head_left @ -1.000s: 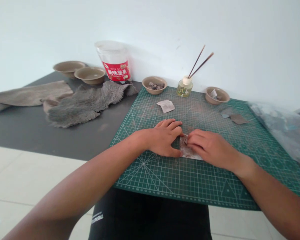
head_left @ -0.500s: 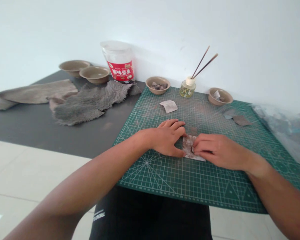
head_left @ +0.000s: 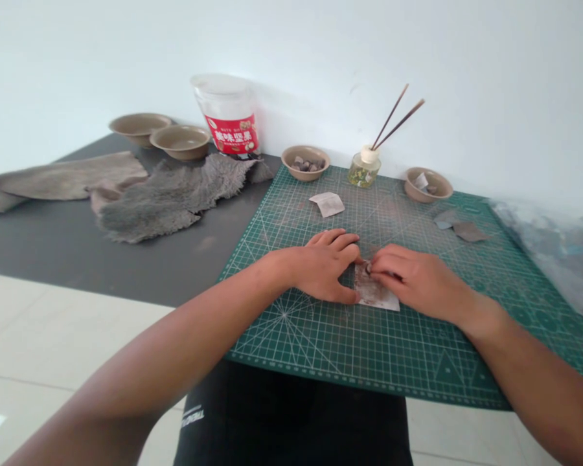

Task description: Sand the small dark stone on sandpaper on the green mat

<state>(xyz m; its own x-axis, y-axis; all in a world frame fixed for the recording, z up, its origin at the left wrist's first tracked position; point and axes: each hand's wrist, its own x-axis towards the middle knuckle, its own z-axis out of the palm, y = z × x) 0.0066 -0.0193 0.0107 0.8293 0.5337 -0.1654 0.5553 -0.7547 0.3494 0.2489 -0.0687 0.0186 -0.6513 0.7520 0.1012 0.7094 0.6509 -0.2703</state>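
Note:
A small whitish sheet with brown smudges (head_left: pixel 376 292) lies flat on the green cutting mat (head_left: pixel 340 349). My left hand (head_left: pixel 328 266) rests with its fingers apart, thumb and fingertips touching the sheet's left edge. Above the sheet's upper part, my right hand (head_left: pixel 412 275) is closed in a pinch round a small dark piece (head_left: pixel 368 266), mostly hidden by the fingers. A folded pale paper (head_left: pixel 327 204) sits on the mat beyond my left hand.
Behind are a bowl of small brown pieces (head_left: pixel 306 163), a reed diffuser (head_left: pixel 364 169) and another bowl (head_left: pixel 428 185). Cloths (head_left: pixel 165 197), two bowls and a plastic tub (head_left: pixel 230 120) stand left. Grey scraps (head_left: pixel 469 231) and a clear plastic bag (head_left: pixel 548 249) lie right.
My right hand has moved up and slightly left over the sheet, from its middle to its upper edge, uncovering more of the lower part. My left hand has stayed in place.

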